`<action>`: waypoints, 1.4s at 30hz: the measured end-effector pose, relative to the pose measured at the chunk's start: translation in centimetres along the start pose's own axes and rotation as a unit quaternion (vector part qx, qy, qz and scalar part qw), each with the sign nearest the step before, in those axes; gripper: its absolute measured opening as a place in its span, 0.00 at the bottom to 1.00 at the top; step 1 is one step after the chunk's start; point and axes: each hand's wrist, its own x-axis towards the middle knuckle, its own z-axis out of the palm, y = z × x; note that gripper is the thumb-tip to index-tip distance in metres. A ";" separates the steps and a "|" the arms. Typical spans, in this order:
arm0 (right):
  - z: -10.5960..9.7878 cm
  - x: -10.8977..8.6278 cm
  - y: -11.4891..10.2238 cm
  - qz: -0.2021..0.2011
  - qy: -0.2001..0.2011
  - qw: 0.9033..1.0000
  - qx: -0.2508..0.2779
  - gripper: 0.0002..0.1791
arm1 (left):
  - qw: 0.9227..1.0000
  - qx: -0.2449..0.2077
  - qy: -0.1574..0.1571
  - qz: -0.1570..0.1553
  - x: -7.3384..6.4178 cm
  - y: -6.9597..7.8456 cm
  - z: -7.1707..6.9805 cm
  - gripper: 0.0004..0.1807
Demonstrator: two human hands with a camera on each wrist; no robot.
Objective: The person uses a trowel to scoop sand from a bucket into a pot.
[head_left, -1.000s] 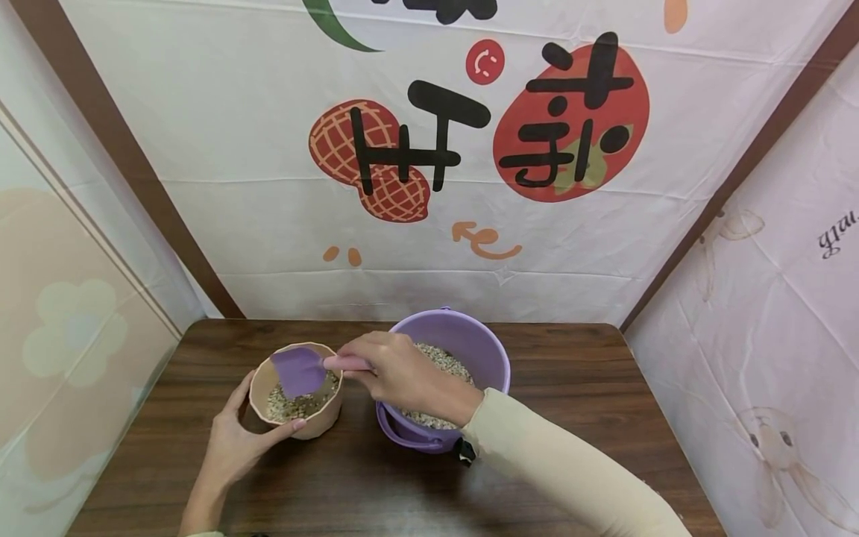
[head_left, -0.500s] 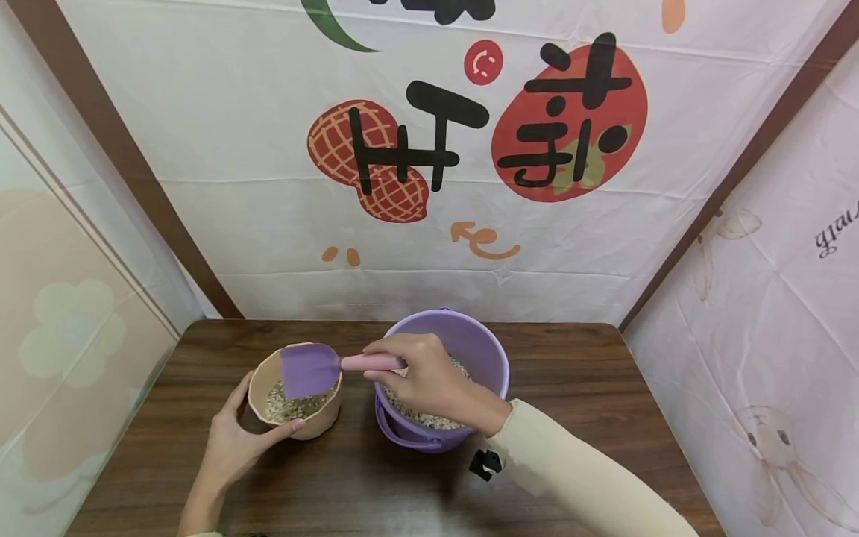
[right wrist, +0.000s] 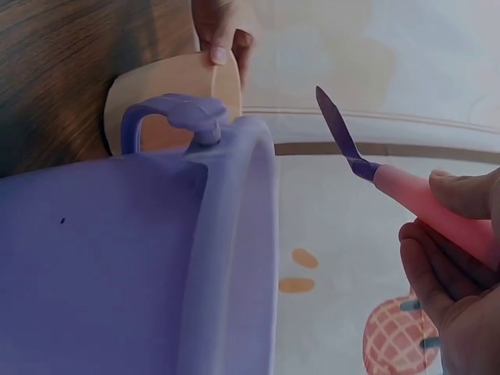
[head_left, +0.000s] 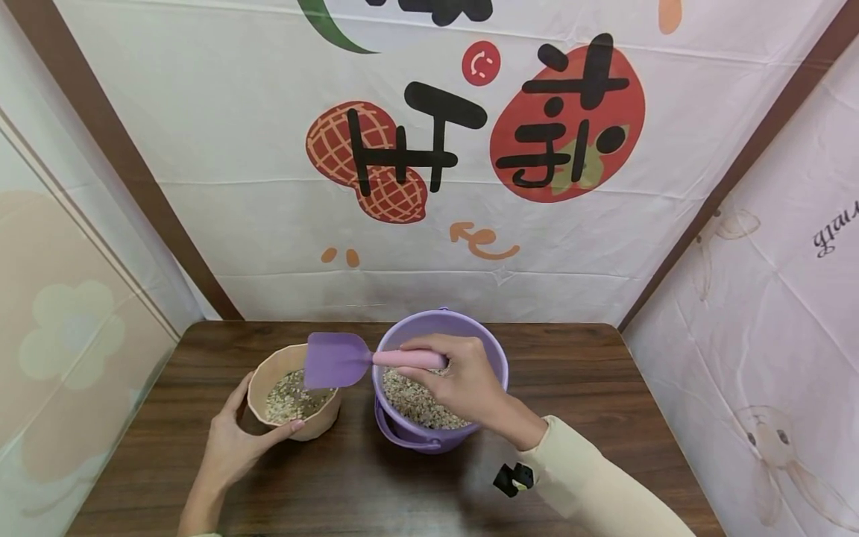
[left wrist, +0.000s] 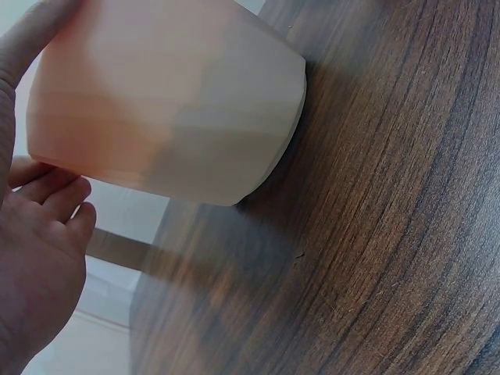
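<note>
My right hand (head_left: 470, 380) holds the pink handle of a small toy shovel (head_left: 335, 360) with a flat purple blade. The blade is over the right rim of a peach flowerpot (head_left: 321, 427), and the handle over the purple bucket (head_left: 429, 324). In the right wrist view the shovel (right wrist: 422, 203) is above the bucket rim, pinched between thumb and fingers. My left hand (head_left: 231, 444) grips the pot's left side, thumb on the near rim. The left wrist view shows the pot's wall (left wrist: 180, 101) close up. Pale grainy bits (head_left: 295, 399) lie in the pot, more (head_left: 419, 403) in the bucket.
Both containers stand on a dark wooden table (head_left: 590, 418). The bucket's handle (head_left: 409, 445) hangs down at its near-left side. A white printed cloth (head_left: 268, 246) hangs behind the table, with cloth walls at both sides. A black device (head_left: 513, 479) is at my right wrist.
My right hand has drawn the shovel to the right, from inside the pot to above its right rim and the bucket. The left hand and the pot have stayed in place.
</note>
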 end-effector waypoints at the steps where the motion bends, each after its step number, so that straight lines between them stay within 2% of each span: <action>1: -0.2 -0.2 0.0 0.004 0.008 1.000 0.004 0.15 | 1.000 0.001 0.002 0.000 0.0 0.0 0.0 0.66; 12: -2.5 -2.1 0.1 0.059 0.059 0.996 0.042 0.14 | 1.000 0.003 0.003 0.001 0.1 0.0 0.1 0.66; 18: -3.6 -3.4 0.1 0.114 0.077 0.988 0.064 0.14 | 1.000 0.003 0.007 0.003 0.1 0.0 0.1 0.66; 24: -4.6 -4.7 0.4 0.160 0.087 0.981 0.059 0.14 | 1.000 -0.005 0.002 0.003 0.1 0.1 0.1 0.66; 42: -6.9 -8.0 2.0 0.207 0.127 0.970 0.019 0.15 | 1.000 -0.008 0.004 0.008 0.1 -0.1 0.1 0.65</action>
